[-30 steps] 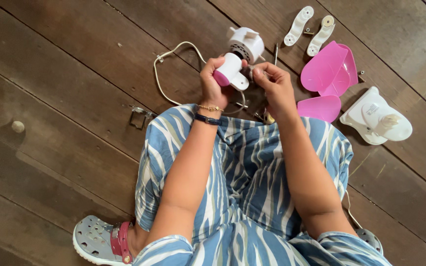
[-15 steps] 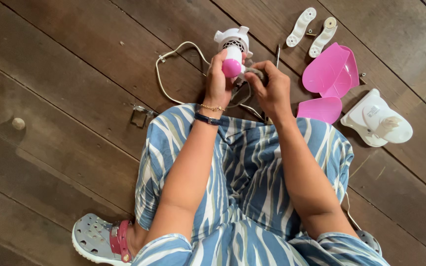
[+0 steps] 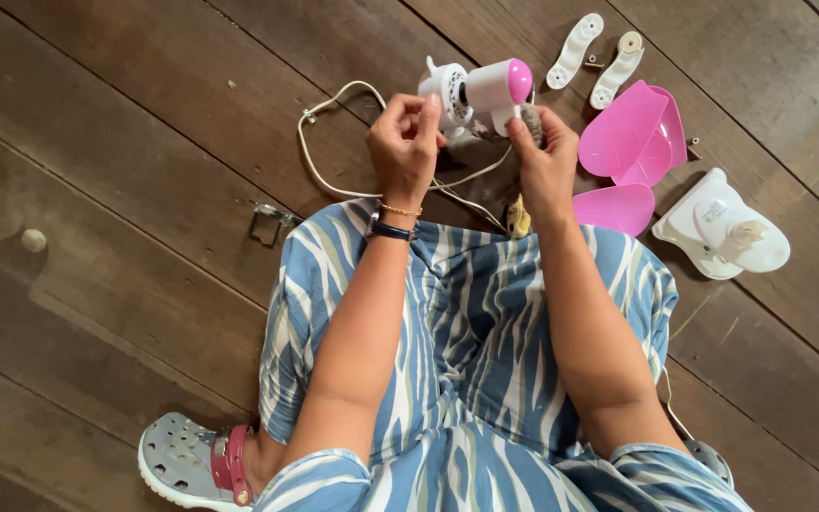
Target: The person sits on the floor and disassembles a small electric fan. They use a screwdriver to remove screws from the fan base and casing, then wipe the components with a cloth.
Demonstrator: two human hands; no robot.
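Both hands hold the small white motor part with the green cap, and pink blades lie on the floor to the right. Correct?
Not quite: the cap is pink, not green, as the head view shows. Both the left hand and right hand hold the white motor part; pink blades lie right.

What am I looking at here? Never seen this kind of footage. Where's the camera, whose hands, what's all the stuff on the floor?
There is no machine: a person sits on a dark wooden plank floor, and the camera is worn on their head, looking down past the blue-and-white striped trousers at their own two bare hands.

The left hand, with a bracelet and a dark band at the wrist, and the right hand hold up a small white motor unit with a pink end cap. A thin white cord trails from it across the floor.

Loose parts lie to the right: two pink plastic shell pieces, a white plastic base and two long white plastic pieces. A small metal bracket lies left of the knee, and a grey clog is on one foot.
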